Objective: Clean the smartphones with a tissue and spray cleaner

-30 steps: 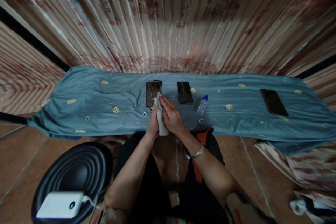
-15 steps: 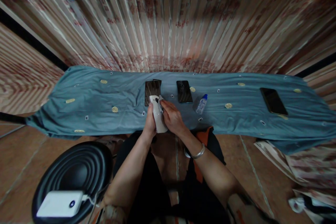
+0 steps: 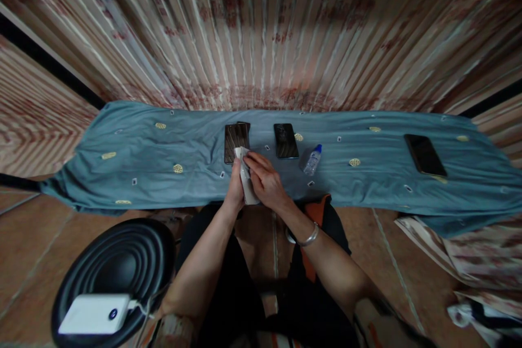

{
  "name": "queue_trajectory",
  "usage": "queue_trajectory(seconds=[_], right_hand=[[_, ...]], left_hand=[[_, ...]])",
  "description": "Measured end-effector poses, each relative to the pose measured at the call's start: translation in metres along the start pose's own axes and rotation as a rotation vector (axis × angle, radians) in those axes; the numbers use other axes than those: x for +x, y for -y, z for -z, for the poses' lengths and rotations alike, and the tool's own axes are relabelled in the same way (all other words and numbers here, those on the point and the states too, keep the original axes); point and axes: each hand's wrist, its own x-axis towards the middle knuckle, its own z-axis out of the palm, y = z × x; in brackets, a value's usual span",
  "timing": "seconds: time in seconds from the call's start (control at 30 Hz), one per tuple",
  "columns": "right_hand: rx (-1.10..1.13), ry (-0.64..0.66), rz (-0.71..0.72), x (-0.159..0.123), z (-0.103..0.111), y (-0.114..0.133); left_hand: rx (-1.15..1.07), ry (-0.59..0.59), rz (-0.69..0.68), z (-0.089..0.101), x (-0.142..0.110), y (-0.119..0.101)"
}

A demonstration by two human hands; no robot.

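My left hand (image 3: 234, 189) is closed around the edge of a white phone (image 3: 249, 193), held tilted above the near side of the cloth-covered table. Against the phone's upper part, my right hand (image 3: 267, 184) presses a small pale cloth (image 3: 244, 156), mostly hidden under its fingers. Just beyond the hands lies a dark phone (image 3: 234, 138), with a corner of another dark item showing behind it. To the right of that, a black phone (image 3: 286, 141) rests on the table. A small clear bottle with a blue cap (image 3: 313, 160) lies beside it.
A larger dark phone or tablet (image 3: 425, 155) lies at the right on the blue-green tablecloth (image 3: 196, 147). Pleated curtains (image 3: 261, 38) hang behind. At lower left, a white power bank (image 3: 94, 314) with a cable sits on a black round stool (image 3: 118, 272).
My right hand has shifted slightly up and left over the phone, its fingers now covering more of the upper part. The phone has turned somewhat in my left hand.
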Motion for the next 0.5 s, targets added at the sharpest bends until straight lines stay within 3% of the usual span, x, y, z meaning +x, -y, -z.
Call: queue_trajectory(seconds=[0.5], right_hand=[[0.029,0.007,0.012,0.0035,0.0043,0.0013]], left_hand=[[-0.009,0.045,-0.004,-0.0044,-0.0027,0.0036]])
